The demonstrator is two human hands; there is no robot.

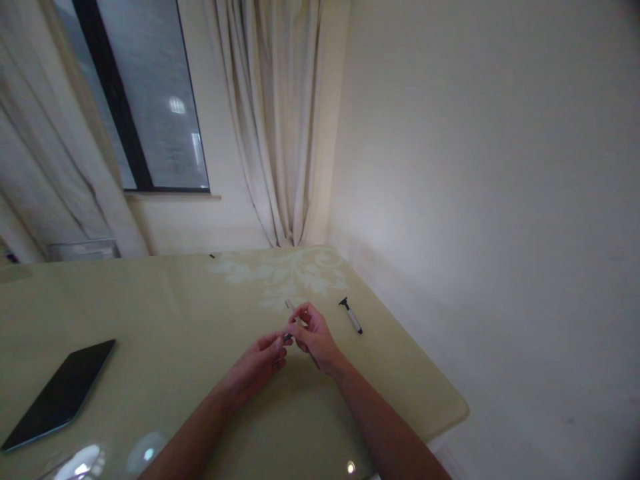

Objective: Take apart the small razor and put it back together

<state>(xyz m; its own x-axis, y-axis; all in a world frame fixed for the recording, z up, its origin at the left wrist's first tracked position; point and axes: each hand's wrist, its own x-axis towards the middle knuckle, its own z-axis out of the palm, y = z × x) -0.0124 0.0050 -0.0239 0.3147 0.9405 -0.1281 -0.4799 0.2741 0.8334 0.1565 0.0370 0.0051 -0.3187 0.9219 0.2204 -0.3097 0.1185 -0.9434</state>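
My left hand [263, 358] is closed, its thumb and fingertips pinching a small dark piece [287, 337] whose kind is too small to make out. My right hand [314, 339] meets it there, fingers wrapped round a slim, pale toothbrush [289, 305]. The brush's head end sticks out beyond the fingers, and its other end shows below the palm; the middle is hidden. Both hands are just above the table, fingertips close together at the dark piece. To the right of my right hand, a razor [353, 319] with a black head and grey handle lies on the table.
The pale green glossy table [165, 313] has a rounded right corner and a white floral pattern. A dark tablet [63, 393] lies at the left. Near the far edge is a tiny dark object [212, 256]. A wall [475, 200] runs along the right; curtains [280, 120] hang behind.
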